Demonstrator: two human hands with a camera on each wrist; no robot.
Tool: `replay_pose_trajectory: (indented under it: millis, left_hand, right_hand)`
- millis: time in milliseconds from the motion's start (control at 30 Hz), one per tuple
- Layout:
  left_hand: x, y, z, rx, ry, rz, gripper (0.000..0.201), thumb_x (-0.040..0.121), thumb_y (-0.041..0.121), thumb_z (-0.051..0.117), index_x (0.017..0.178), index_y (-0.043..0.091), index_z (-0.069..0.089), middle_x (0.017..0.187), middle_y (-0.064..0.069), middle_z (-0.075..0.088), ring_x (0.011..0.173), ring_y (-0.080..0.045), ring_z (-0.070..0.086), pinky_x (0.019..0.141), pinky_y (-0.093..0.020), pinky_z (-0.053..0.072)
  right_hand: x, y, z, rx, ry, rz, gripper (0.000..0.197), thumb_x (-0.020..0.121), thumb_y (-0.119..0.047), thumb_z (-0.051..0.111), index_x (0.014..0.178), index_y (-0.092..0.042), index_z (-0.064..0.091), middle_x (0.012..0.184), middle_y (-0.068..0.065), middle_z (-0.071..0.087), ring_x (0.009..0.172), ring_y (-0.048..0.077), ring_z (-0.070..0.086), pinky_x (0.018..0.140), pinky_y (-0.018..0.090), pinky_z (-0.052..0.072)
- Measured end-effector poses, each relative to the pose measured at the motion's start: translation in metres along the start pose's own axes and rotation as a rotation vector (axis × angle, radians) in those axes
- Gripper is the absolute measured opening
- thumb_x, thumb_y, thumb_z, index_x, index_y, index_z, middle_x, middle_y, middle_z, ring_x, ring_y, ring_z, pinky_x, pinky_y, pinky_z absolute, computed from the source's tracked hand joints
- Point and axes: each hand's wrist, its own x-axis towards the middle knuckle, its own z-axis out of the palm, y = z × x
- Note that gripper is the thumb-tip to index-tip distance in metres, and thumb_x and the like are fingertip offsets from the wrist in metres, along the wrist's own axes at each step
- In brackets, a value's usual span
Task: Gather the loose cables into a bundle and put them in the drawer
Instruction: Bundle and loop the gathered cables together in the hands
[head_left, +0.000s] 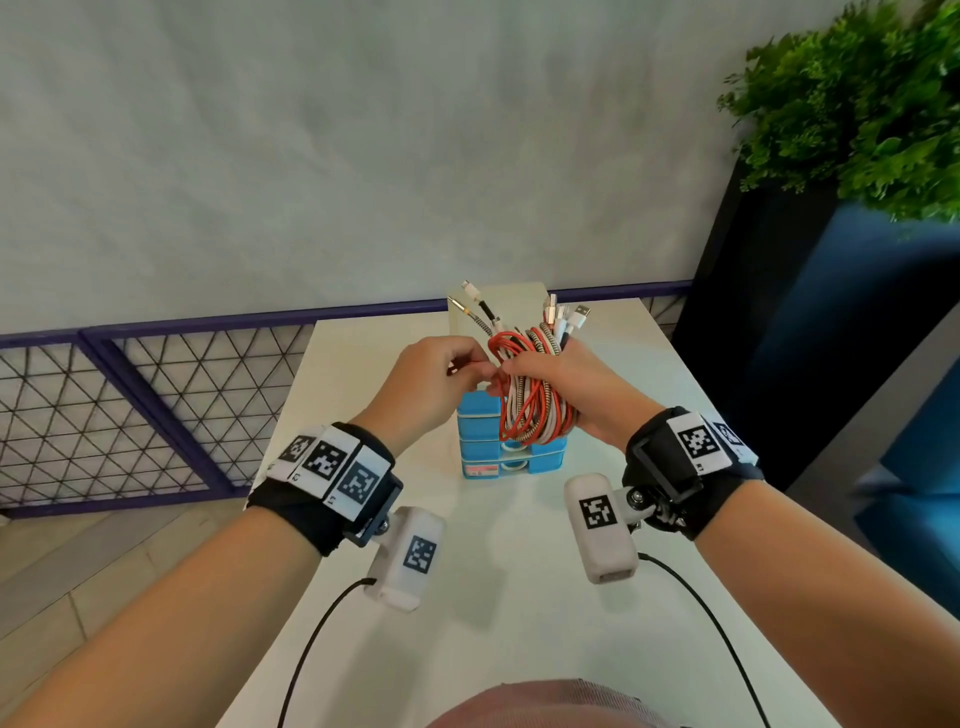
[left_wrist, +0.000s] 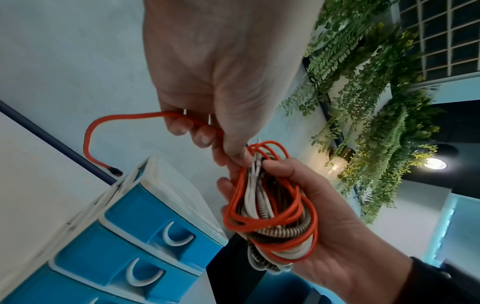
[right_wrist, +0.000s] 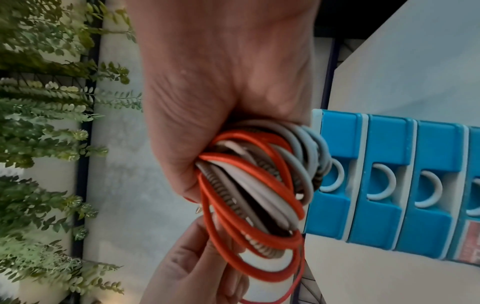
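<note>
My right hand grips a coiled bundle of cables, red, white and braided, held above the table with plug ends sticking up. In the right wrist view the same bundle fills the fist. My left hand pinches the loose red cable end at the bundle's top; that end curls away to the left of the fingers. The blue and white drawer unit stands right behind and below the bundle, all its drawers closed.
The white table runs to a purple rail at the wall. A dark blue planter with green foliage stands to the right. Cords from the wrist cameras hang over the near table.
</note>
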Motion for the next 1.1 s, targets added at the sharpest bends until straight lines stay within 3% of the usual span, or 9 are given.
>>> replay_pose_trajectory:
  millis: [200,333,400,533,667,833,933,1000,1100]
  left_hand:
    - [0.0,-0.001,0.003,-0.007,0.075,0.003,0.018,0.086,0.028,0.066,0.079,0.012,0.068,0.064,0.011,0.059,0.06,0.0,0.051,0.056,-0.004,0.036]
    - [-0.002,-0.003,-0.003,-0.01,0.004,-0.16,0.038,0.091,0.046,0.055,0.071,0.013,0.062,0.06,0.003,0.052,0.054,-0.009,0.045,0.053,-0.016,0.035]
    - [-0.005,-0.009,-0.012,-0.252,-0.087,-0.371,0.044,0.095,0.048,0.044,0.069,0.015,0.056,0.058,0.003,0.045,0.048,-0.012,0.039,0.052,-0.024,0.035]
    - [-0.011,-0.016,-0.023,-0.822,-0.291,-0.681,0.03,0.1,0.038,0.041,0.08,0.018,0.052,0.054,0.008,0.035,0.043,-0.008,0.027,0.046,-0.02,0.032]
    - [-0.017,0.002,-0.013,-1.075,-0.468,-0.682,0.021,0.099,0.015,0.04,0.089,0.016,0.059,0.063,0.007,0.054,0.051,-0.004,0.049,0.051,-0.017,0.048]
    - [-0.017,0.024,-0.001,-1.174,-0.501,-0.688,0.017,0.089,0.02,0.056,0.084,0.013,0.069,0.068,0.004,0.069,0.056,-0.006,0.065,0.055,-0.019,0.057]
    - [-0.015,0.028,0.003,-1.133,-0.479,-0.712,0.017,0.089,0.022,0.059,0.083,0.01,0.069,0.069,0.002,0.072,0.055,-0.006,0.067,0.054,-0.018,0.057]
    - [-0.015,0.03,0.004,-1.083,-0.466,-0.711,0.015,0.088,0.022,0.062,0.083,0.01,0.07,0.07,0.001,0.073,0.055,-0.007,0.067,0.053,-0.018,0.057]
    - [-0.017,0.033,0.005,-0.991,-0.462,-0.683,0.012,0.087,0.019,0.064,0.088,0.009,0.071,0.074,-0.001,0.074,0.056,-0.007,0.068,0.055,-0.018,0.058]
  right_hand:
    - [-0.002,0.004,0.002,0.086,-0.072,0.064,0.018,0.089,-0.011,0.062,0.105,-0.003,0.065,0.092,0.015,0.074,0.088,0.027,0.072,0.081,0.038,0.058]
    - [-0.005,0.006,-0.005,0.037,-0.022,0.078,0.011,0.086,-0.01,0.064,0.096,-0.004,0.064,0.081,0.011,0.071,0.074,0.018,0.072,0.068,0.031,0.059]
    - [-0.003,0.008,-0.012,0.018,0.065,0.079,0.012,0.087,-0.01,0.064,0.097,-0.004,0.063,0.079,0.011,0.071,0.067,0.015,0.071,0.064,0.03,0.06]
    - [0.002,0.017,-0.023,-0.01,0.16,0.065,0.024,0.088,-0.018,0.066,0.105,-0.002,0.062,0.079,0.01,0.068,0.061,0.013,0.07,0.062,0.026,0.059]
    - [0.008,0.024,-0.012,-0.038,0.139,-0.018,0.025,0.086,-0.035,0.069,0.094,-0.011,0.062,0.08,0.009,0.065,0.075,0.019,0.068,0.071,0.031,0.059]
    - [0.009,0.028,0.005,-0.046,0.031,-0.048,0.037,0.085,-0.056,0.06,0.082,-0.02,0.064,0.074,-0.003,0.068,0.079,0.014,0.067,0.075,0.03,0.054]
    - [0.007,0.026,0.008,0.089,-0.097,0.015,0.056,0.08,-0.067,0.055,0.09,-0.013,0.061,0.082,0.008,0.064,0.083,0.021,0.064,0.074,0.029,0.054]
    - [0.005,0.024,0.008,0.153,-0.196,0.066,0.06,0.078,-0.067,0.057,0.099,-0.012,0.059,0.086,0.015,0.059,0.084,0.026,0.06,0.075,0.031,0.052]
    - [0.002,0.023,0.005,0.196,-0.251,0.106,0.04,0.083,-0.047,0.066,0.093,-0.008,0.061,0.074,0.012,0.06,0.069,0.023,0.06,0.068,0.029,0.052]
